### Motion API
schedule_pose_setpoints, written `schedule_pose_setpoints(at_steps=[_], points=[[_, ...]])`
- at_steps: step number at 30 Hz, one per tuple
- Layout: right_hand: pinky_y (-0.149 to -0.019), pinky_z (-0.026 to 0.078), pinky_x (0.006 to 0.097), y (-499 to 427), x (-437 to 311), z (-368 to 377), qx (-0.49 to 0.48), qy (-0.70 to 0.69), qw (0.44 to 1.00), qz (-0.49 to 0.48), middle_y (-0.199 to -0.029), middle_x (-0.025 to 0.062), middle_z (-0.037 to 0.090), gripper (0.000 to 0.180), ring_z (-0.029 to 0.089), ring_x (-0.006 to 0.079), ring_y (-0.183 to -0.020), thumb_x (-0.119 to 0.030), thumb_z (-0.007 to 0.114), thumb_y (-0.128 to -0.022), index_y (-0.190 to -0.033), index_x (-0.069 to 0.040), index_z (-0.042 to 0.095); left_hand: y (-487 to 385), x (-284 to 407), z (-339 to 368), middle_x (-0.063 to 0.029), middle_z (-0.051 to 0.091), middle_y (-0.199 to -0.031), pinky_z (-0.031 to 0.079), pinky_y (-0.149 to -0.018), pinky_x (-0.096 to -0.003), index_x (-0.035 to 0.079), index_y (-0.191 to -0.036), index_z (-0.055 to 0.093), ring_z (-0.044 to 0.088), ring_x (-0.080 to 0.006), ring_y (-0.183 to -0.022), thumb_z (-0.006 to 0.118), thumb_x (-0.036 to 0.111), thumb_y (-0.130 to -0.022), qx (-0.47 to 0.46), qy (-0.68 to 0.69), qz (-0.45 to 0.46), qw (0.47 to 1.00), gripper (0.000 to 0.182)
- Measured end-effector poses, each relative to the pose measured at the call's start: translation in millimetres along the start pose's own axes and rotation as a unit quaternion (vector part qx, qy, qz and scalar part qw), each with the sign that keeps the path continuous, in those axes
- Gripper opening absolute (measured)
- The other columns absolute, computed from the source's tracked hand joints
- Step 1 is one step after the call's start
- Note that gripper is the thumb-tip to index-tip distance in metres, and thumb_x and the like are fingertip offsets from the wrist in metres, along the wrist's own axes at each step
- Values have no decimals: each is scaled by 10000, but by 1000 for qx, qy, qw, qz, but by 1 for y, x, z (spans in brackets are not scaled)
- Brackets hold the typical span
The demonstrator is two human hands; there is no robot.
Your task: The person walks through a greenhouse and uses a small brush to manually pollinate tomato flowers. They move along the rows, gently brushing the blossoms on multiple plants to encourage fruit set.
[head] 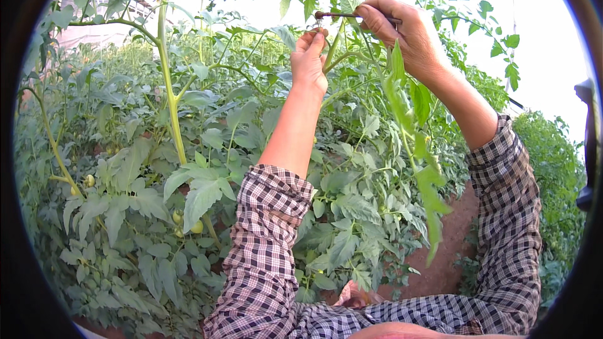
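Observation:
My right hand (400,28) is raised among the upper leaves and pinches a thin dark stick (337,15). The stick lies nearly level, and its thicker reddish-brown tip points left. Just below that tip, my left hand (308,59) has its thumb and fingertips pressed together around a thin plant part (320,29), too small to identify surely. A green tomato stem (333,49) rises right beside the left hand. Between my forearms, a long blurred leaf (417,165) hangs close to the camera.
A thick tomato stem (170,89) stands to the left of my left arm. Green tomatoes (197,227) hang low among dense leaves. At the lower right runs a strip of bare soil (435,256), with more plants (546,165) beyond it. A dark object (588,146) cuts into the right rim.

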State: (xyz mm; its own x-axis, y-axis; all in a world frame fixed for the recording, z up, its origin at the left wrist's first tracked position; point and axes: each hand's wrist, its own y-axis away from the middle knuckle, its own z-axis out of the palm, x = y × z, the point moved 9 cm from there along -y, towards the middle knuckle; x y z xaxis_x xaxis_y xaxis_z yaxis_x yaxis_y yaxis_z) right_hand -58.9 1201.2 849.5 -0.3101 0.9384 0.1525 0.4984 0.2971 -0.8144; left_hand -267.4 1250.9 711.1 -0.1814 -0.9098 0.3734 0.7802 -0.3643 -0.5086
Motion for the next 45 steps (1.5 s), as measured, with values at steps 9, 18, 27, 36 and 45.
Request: schedule_pose_setpoints(at_steps=[9, 18, 27, 36, 45], points=[[-546, 443, 322, 3, -12, -6, -27, 28, 999, 31, -648, 115, 595, 260, 564, 195, -565, -263, 589, -924, -939, -14, 661, 2, -1, 2, 104, 677, -924, 359, -797, -299, 225, -907, 627, 543, -34, -821, 740, 171, -819, 13, 7, 3, 1000, 153], [-550, 455, 331, 6, -14, 4, -18, -5, 1000, -16, -686, 138, 609, 259, 577, 212, -571, -251, 593, -920, -926, 0, 655, 4, 1, 7, 43, 652, -922, 405, -658, -233, 135, -940, 609, 573, -56, -807, 724, 100, -823, 8, 21, 22, 999, 168], [-555, 455, 339, 4, -12, -6, -24, 58, 998, 21, -702, 140, 622, 265, 585, 230, -581, -267, 593, -922, -943, -12, 658, 4, 3, 15, 0, 647, -917, 452, -684, -212, 76, -933, 602, 582, -73, -814, 685, 40, -845, -28, 15, 40, 999, 127], [-582, 466, 363, -1, -11, 2, -21, 77, 997, -8, -722, 146, 630, 250, 600, 262, -609, -262, 586, -922, -926, -25, 663, 6, 10, 16, 65, 657, -910, 390, -611, -212, 138, -929, 623, 573, -31, -798, 702, 86, -846, -63, -14, 70, 995, 126], [-545, 449, 328, 1, -25, -12, 4, 40, 999, -17, -676, 116, 613, 255, 575, 204, -571, -265, 614, -912, -956, -22, 677, 8, 9, 12, 79, 663, -961, 354, -666, -196, 172, -998, 635, 562, -28, -847, 707, 110, -843, -55, -31, 62, 996, 182]])
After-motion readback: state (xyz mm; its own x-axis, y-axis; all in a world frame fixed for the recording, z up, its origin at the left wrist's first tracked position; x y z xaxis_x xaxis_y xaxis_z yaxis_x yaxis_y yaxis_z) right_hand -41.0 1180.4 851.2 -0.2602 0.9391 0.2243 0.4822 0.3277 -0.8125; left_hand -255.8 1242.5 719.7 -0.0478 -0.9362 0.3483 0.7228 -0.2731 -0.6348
